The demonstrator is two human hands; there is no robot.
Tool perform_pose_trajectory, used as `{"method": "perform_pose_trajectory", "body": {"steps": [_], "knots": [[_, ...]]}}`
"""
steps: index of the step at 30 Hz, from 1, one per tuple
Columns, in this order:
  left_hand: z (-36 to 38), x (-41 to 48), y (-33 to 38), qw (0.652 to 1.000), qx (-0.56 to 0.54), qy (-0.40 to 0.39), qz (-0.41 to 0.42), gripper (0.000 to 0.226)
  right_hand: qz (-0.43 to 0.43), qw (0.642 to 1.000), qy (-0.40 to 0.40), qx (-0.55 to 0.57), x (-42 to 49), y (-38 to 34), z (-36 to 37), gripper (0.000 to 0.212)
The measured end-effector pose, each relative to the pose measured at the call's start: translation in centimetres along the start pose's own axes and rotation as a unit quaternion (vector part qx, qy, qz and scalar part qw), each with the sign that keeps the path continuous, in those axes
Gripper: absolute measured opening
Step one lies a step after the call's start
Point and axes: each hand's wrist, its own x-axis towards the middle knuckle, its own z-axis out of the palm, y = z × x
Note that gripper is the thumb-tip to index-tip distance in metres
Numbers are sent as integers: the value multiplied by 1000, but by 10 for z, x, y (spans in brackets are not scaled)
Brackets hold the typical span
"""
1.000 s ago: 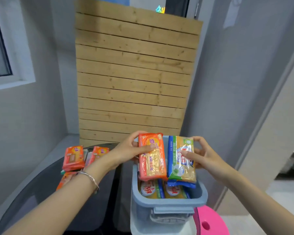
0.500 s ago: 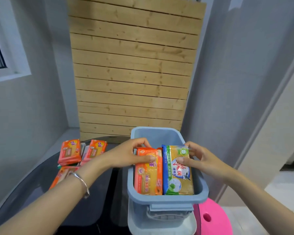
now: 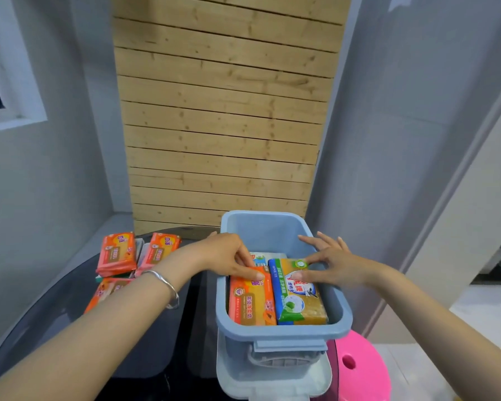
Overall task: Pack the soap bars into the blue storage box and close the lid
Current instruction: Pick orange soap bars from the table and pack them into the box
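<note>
The left hand [image 3: 229, 261] is pinching the far end of the orange bar [image 3: 252, 302], thumb tip lying on its top face and the other fingers curling down over its edge. The right hand [image 3: 336, 264] is pinching the far end of the green bar [image 3: 298, 299] between thumb and forefinger, while its other fingers are spreading out straight above the box [image 3: 284, 331]. Both bars are lying flat and side by side, touching, in the near half of the box, orange on the left and green on the right. Part of another wrapper [image 3: 261, 257] is showing beneath them at their far ends. A bracelet [image 3: 168, 287] is hanging on the left wrist. The box is sitting open on a pale lid [image 3: 315, 380] at the right edge of the dark bench [image 3: 145, 342]. 3 loose bars [image 3: 116, 253] in orange wrappers are lying in a cluster on the bench, well apart from the box on its left. A pink stool [image 3: 362, 369] is standing just right of the box, and a slatted wooden panel [image 3: 223, 111] is leaning against the grey wall behind.
</note>
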Motion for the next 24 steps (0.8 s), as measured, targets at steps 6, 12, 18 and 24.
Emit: {"method": "perform_pose_trajectory", "body": {"steps": [6,12,18,24], "knots": [[11,-14,-14,986,-110,113,48,45,9,999,31,23,-8,-11,2,75],[17,-56,-60,949,-204,230,70,49,-73,966,162,188,-14,-78,8,35],[25,-101,-130,915,-284,285,-26,43,-179,928,150,291,17,-186,56,27],[52,-139,-189,905,-268,297,-145,41,-142,932,34,331,55,-239,138,36]]}}
